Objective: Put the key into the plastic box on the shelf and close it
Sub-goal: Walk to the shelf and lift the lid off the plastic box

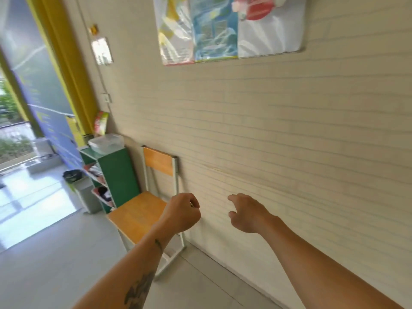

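A clear plastic box [106, 142] with its lid on sits on top of a green shelf [116, 175] against the wall, far left of both hands. My left hand [181, 211] is curled into a fist in front of the wooden chair; a small metallic glint shows between its fingers, probably the key [191, 205]. My right hand [247, 214] hovers beside it near the wall, fingers loosely spread and holding nothing. Both hands are well short of the box.
A wooden chair [142, 210] with a white metal frame stands between me and the shelf. A grey bin [85, 195] and a black bin [72, 176] stand left of the shelf. Posters [223, 27] hang on the brick wall. A glass door lies at far left.
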`<control>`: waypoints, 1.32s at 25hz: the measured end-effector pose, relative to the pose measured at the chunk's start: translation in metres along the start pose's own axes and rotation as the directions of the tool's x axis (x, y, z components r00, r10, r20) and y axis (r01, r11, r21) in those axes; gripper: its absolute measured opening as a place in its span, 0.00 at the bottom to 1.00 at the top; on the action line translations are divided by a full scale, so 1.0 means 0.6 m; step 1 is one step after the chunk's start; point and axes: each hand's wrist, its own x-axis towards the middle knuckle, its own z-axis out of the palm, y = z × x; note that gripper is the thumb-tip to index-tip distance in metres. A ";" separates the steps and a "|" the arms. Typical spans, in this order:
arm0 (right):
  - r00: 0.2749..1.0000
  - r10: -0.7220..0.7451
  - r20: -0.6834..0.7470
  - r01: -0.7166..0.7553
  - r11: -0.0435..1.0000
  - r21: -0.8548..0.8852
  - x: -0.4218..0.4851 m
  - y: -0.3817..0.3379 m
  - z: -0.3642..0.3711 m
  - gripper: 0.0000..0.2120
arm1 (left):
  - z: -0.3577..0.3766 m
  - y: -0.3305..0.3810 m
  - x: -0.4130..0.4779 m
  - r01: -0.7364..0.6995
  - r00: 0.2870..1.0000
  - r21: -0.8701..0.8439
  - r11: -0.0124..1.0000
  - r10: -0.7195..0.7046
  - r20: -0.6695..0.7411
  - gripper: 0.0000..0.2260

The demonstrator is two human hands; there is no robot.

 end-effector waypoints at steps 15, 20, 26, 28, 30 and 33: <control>0.922 -0.381 0.064 0.385 0.920 -0.069 0.477 -0.454 0.070 0.28 | -0.354 -0.427 0.213 0.332 0.915 0.070 0.941 -0.303 -0.267 0.11; 0.916 -0.399 0.039 0.400 0.917 -0.017 0.603 -0.654 0.127 0.29 | -0.509 -0.575 0.277 0.353 0.902 0.112 0.929 -0.306 -0.304 0.12; 0.888 -0.444 0.121 0.447 0.895 0.005 0.770 -0.849 0.199 0.28 | -0.644 -0.738 0.382 0.393 0.877 0.124 0.911 -0.331 -0.348 0.14; 0.881 -0.456 0.124 0.459 0.889 0.005 0.849 -0.903 0.222 0.26 | -0.681 -0.795 0.441 0.401 0.878 0.146 0.904 -0.335 -0.342 0.14; 0.874 -0.475 0.104 0.476 0.879 0.021 0.929 -0.953 0.232 0.25 | -0.715 -0.847 0.505 0.401 0.879 0.150 0.904 -0.333 -0.340 0.14; 0.862 -0.498 0.095 0.496 0.867 0.037 1.054 -1.026 0.235 0.25 | -0.769 -0.920 0.613 0.407 0.882 0.156 0.900 -0.343 -0.322 0.14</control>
